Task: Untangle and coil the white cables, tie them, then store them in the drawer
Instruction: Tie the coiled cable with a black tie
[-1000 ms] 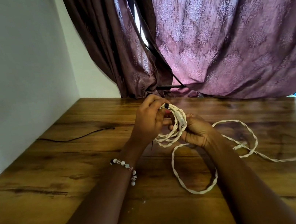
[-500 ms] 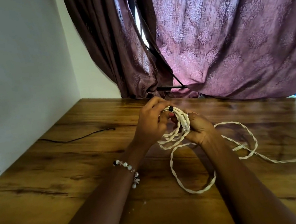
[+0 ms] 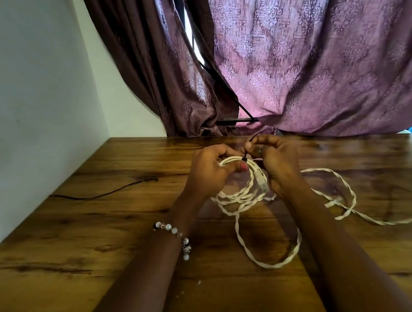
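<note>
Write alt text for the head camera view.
Two bare hands, left hand and right hand, hold a bundle of coiled white cable above a wooden table, the right pinching a thin black tie on it. More cable trails loose to the right; purple curtains hang behind.
</note>
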